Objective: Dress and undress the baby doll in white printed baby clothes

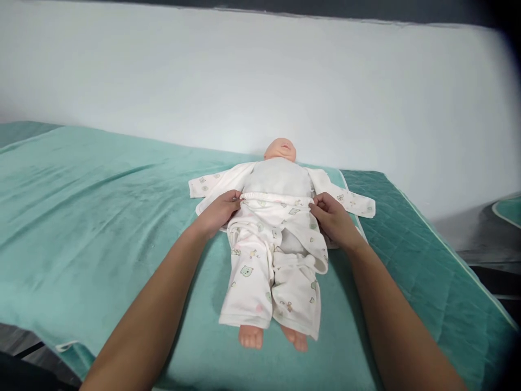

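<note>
A baby doll [280, 179] lies on its back, head away from me and bare feet toward me. It wears white patterned pants [248, 271] and a white jacket [360, 205] that is spread apart at the front, baring the grey torso. My left hand [223, 210] pinches the pants' elastic waistband at the left side. At the right end of the same waistband, the fingers of my right hand [330, 218] are closed on it. The waistband lies across the doll's belly. A flap of the pants hangs loose over the doll's leg on the right, with a grey gap beneath.
A green sheet [101, 217] covers the bed under the doll. To the right, a darker quilted green cover [423, 282] reaches the bed's edge. A white wall [260, 76] stands behind the doll's head. Part of another green surface [508, 209] shows at far right.
</note>
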